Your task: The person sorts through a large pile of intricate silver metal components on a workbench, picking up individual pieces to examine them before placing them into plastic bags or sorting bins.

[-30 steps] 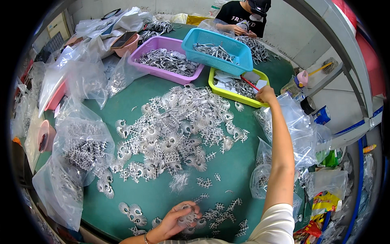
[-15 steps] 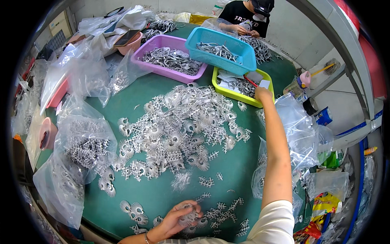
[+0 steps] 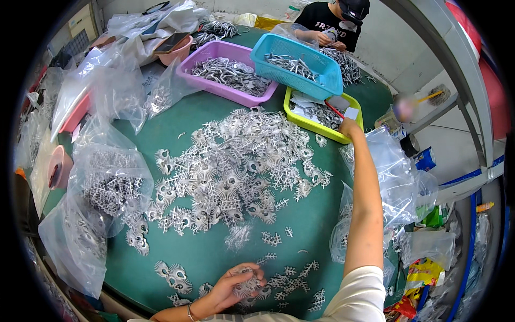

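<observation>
My left hand (image 3: 236, 285), low in the middle, is closed round a fan-shaped silver metal piece (image 3: 245, 287) with a ring of fine spokes. More such pieces lie beside it. My right arm stretches to the yellow-green basket (image 3: 322, 129), where my right hand (image 3: 350, 127) bends over the near right rim. Its fingers are hidden behind the hand. A thin red stick-like thing (image 3: 333, 109) in the basket runs up to the fingers; whether they grip it does not show. Grey metal rings (image 3: 322, 114) and a white card (image 3: 351, 113) also lie there.
A big heap of fan-shaped and branched metal pieces (image 3: 230, 172) covers the green table's (image 3: 182, 263) middle. A purple basket (image 3: 214, 92) and a blue basket (image 3: 295, 44) hold metal parts. Plastic bags (image 3: 110, 188) line both sides. A co-worker (image 3: 335, 24) handles parts across the table.
The whole view has shifted slightly. Both hands stay at about the same places, the left still round the metal piece and the right still at the yellow-green basket's rim.
</observation>
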A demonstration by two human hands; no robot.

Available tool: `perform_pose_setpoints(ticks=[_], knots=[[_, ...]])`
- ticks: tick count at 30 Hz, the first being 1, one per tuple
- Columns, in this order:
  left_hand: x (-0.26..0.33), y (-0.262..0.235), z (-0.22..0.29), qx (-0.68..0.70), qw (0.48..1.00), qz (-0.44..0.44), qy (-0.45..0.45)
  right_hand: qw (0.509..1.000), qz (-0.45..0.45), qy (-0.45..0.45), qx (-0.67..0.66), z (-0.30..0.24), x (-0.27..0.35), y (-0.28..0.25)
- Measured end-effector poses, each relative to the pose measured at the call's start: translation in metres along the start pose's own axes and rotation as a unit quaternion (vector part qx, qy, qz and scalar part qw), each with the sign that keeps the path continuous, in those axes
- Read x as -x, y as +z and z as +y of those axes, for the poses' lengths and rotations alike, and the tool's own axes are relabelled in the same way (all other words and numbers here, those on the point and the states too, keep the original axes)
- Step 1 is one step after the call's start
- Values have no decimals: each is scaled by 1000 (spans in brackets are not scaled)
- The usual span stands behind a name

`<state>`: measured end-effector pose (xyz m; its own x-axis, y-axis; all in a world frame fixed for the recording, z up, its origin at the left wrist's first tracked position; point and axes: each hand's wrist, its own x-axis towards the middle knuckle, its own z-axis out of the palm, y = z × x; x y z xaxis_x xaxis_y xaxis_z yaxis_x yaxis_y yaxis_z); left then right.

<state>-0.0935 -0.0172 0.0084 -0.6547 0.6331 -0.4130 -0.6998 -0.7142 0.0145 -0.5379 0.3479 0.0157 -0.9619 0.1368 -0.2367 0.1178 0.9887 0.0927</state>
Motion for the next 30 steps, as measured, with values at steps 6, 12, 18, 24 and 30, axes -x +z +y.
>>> perform_pose_setpoints(ticks=[6, 12, 18, 24, 30], knots=[[0, 1, 0, 1, 1000, 7, 0, 999, -42, -4, 28, -3, -6, -1], [0, 2, 0, 4, 1000, 3, -1, 999, -47, 27, -3, 0, -4, -2], [0, 6, 1, -8, 1000, 26, 0, 999, -20, -28, -23, 7, -5, 2], [1, 7, 0, -16, 999, 37, 8, 996, 20, -70, -59, 1, 2, 1], [0, 7, 0, -21, 999, 29, 1, 989, 7, -69, -130, 11, 0, 3]])
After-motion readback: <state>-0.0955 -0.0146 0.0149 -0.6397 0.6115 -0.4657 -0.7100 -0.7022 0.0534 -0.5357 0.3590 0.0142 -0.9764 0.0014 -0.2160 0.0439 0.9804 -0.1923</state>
